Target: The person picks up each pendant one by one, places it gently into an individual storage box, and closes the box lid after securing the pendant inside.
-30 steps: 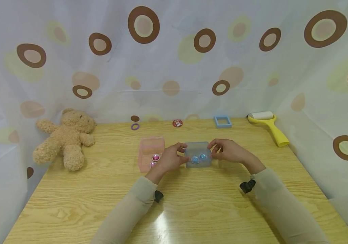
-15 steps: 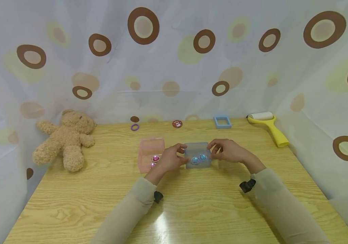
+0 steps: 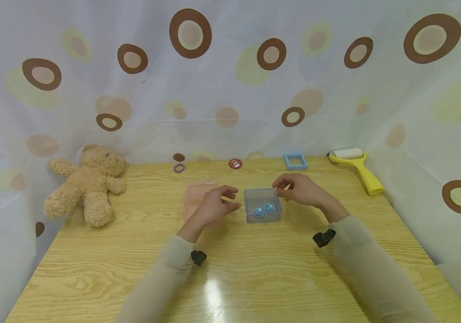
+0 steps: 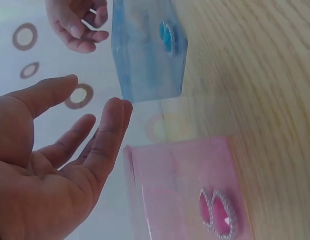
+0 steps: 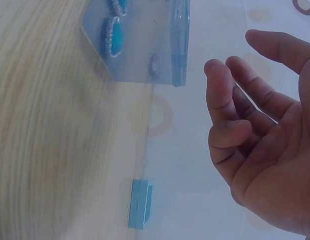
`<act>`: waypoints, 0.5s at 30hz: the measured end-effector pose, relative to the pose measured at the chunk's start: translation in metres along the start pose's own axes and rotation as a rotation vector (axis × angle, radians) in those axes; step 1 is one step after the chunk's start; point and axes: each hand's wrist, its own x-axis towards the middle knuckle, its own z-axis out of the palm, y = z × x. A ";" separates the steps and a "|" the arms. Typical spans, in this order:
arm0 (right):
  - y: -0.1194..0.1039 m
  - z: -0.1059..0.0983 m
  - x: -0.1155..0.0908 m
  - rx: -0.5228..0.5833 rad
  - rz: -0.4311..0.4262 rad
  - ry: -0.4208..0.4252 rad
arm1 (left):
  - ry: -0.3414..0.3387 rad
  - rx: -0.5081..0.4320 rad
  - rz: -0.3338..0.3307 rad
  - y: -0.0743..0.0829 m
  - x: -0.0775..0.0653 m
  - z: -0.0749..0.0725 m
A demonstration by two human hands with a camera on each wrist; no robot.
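Note:
A translucent blue box (image 3: 254,198) stands on the table between my hands. Inside it are two blue gems with beaded edges (image 5: 114,37). My left hand (image 3: 212,207) is held in the air left of this box, apart from it, its fingers loosely bent around nothing. Below that hand stands a translucent pink box (image 4: 170,172), partly covered by it in the head view. Pink gems with beaded edges (image 4: 222,220) show through its wall in the left wrist view. Near the blue box's far right corner hovers my right hand (image 3: 301,190), fingers loosely curved, holding nothing.
A teddy bear (image 3: 89,181) sits at the far left. Along the back edge lie a purple ring (image 3: 179,172), a red round badge (image 3: 235,163), and a light blue square frame (image 3: 295,167). A yellow-handled roller (image 3: 365,177) lies at the right, by the curtain.
Both hands have come away from the sides of the blue box. The left has drawn back to the left over the pink box; the right has lifted slightly. The boxes stay put.

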 end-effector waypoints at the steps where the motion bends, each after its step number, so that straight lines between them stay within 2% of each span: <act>1: -0.002 0.000 0.001 -0.003 0.004 0.005 | 0.000 -0.011 0.000 0.000 -0.001 -0.002; 6: -0.009 0.000 0.008 -0.006 0.015 0.018 | 0.012 -0.017 0.018 -0.003 -0.007 -0.015; 9: -0.015 0.001 0.012 0.007 0.013 0.026 | 0.025 -0.004 0.053 -0.006 -0.011 -0.022; 15: -0.020 0.006 0.020 0.052 0.013 0.024 | 0.008 -0.032 0.067 -0.014 -0.021 -0.037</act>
